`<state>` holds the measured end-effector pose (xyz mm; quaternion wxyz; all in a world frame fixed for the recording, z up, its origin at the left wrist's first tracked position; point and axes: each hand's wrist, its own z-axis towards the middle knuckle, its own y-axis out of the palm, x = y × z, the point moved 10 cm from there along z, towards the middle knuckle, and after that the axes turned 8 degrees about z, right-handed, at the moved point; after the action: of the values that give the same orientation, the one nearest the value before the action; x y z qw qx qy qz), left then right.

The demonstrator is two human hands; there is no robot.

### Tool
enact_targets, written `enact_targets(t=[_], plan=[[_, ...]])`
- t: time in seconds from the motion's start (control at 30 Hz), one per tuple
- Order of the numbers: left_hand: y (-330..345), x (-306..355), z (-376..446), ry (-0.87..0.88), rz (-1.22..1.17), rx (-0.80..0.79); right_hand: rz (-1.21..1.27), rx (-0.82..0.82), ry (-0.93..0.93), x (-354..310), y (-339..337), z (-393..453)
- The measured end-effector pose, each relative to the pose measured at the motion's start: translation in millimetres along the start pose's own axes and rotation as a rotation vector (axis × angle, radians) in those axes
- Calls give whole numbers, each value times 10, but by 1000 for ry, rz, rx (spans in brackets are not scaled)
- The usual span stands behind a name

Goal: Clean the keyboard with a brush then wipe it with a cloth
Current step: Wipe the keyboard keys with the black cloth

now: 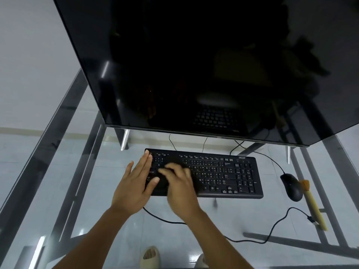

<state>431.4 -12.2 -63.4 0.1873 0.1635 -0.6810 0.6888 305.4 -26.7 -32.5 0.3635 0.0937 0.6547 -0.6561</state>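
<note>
1. The black keyboard lay on the glass desk, just below the dark monitor.
2. Left hand lay flat, fingers straight, on the keyboard's left end, likely steadying it.
3. Right hand was blurred over the left keys; its grip couldn't be told, maybe a dark cloth underneath.
4. The brush rested beside the mouse, set aside.

The keyboard shows a small logo at its top right corner that reads "acer". Its key legends are white but too small to read.
</note>
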Motion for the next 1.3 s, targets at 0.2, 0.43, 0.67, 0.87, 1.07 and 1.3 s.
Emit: enact_targets(t=[0.2,0.43,0.67,0.87,1.07,1.3], plan=[[-76,87,-18,6,-21,-55,25,251,276,665,-460,179],[-71,62,13,-23,-47,-50,54,42,-8,-30,-52,406],[-54,50,25,-21,-50,-31,-53,124,153,-158,79,496],[-170,123,-2,-39,-85,-3,-169,169,219,683,-443,464],[-94,90,32,-40,-69,-30,-46,77,208,87,-101,454],[-172,118,9,-75,-108,-20,-102,158,181,518,-307,548]])
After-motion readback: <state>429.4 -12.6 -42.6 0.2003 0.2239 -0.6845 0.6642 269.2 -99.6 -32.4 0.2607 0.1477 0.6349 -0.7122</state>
